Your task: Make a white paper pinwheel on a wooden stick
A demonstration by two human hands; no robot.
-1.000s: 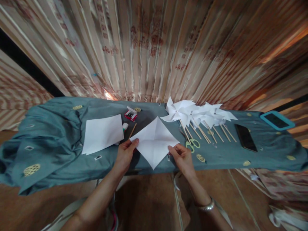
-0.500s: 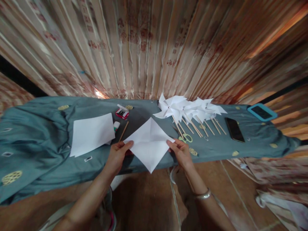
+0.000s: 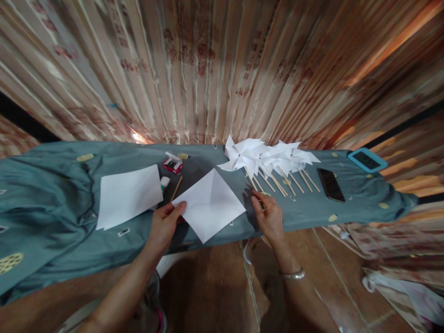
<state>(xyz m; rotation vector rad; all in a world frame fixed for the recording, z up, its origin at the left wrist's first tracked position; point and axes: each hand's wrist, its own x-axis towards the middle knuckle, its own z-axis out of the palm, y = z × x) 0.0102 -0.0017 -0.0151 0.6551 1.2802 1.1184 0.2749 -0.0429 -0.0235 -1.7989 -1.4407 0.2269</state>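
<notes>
A square white sheet of paper (image 3: 210, 206), creased and turned cornerwise, is at the table's near edge. My left hand (image 3: 165, 224) pinches its left corner between thumb and fingers. To the right of the paper, my right hand (image 3: 268, 216) has its fingers curled over the pale green handles of a pair of scissors (image 3: 265, 194). The hand covers most of the scissors, which still lie on the cloth with the blades pointing to the back left.
White paper pinwheels (image 3: 260, 157) on wooden sticks lie at the back. Right of them are a black phone (image 3: 331, 185) and a blue-framed device (image 3: 367, 160). To the left are stacked paper (image 3: 128, 196), a glue stick (image 3: 164, 182), a loose stick (image 3: 176, 188) and a small red box (image 3: 172, 163).
My right hand has let go of the paper's right corner and moved onto the scissors' handles. My left hand keeps its pinch. The view has shifted slightly.
</notes>
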